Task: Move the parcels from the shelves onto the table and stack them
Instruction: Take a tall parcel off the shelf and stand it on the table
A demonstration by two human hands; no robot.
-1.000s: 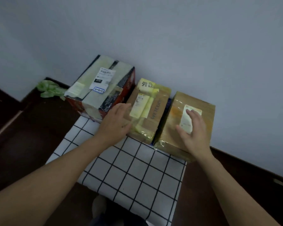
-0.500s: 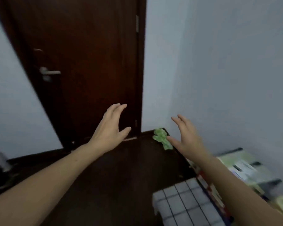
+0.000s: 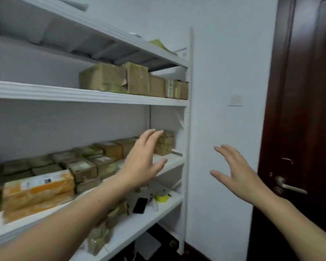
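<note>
Now that the view has turned from the bench to the white metal shelves (image 3: pixel 87 95), both hands, left (image 3: pixel 142 161) and right (image 3: pixel 237 174), are spread and empty; brown cardboard parcels (image 3: pixel 83 166) wait on the middle shelf, so another pick begins.

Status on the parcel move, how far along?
Done: cannot tell, the table is out of view. In hand: nothing; left hand and right hand are open and empty, raised toward the shelves. Left: many parcels remain on the middle shelf, more boxes above.
</note>
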